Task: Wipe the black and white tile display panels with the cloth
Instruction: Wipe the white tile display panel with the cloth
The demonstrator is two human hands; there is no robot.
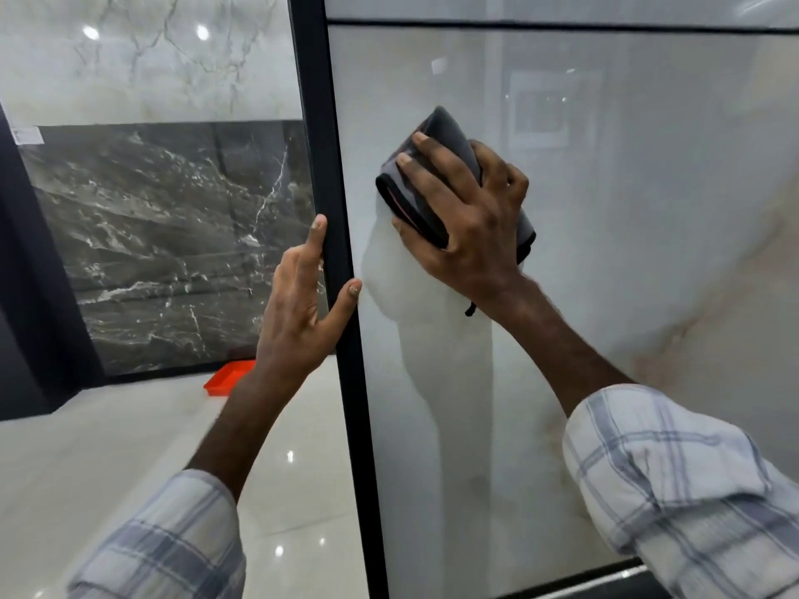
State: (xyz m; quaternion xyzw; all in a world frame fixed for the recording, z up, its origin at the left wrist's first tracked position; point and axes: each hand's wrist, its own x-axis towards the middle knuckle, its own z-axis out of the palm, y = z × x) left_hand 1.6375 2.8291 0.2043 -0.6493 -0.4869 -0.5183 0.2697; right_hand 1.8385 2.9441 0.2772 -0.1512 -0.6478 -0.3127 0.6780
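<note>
Two hands are at work on my screen. The right hand point(471, 218) lies over a folded dark grey cloth point(436, 144) and presses it against the glossy white tile panel point(648, 274), in the upper part of it, near its left edge. The fingers are spread on the cloth and the thumb comes under its lower edge, so this grip is clamped on the cloth. A thin red line shows along one fold.

The left hand point(298, 313) holds the black upright frame point(330, 144) which borders the white panel on the left. The thumb lies on the front face and the forefinger runs up along the outer edge, so this grip is closed around the frame.

Both arms wear pale checked sleeves point(674, 482), rolled up.

Behind the frame, to the left, I see a black marble-look tile panel with white veins point(173, 244), and above it a pale grey veined panel point(151, 58). At the foot of the black one, on the shiny white floor point(108, 460), an orange-red tray point(227, 377) lies just beside its lower right corner, partly hidden by the left wrist.
</note>
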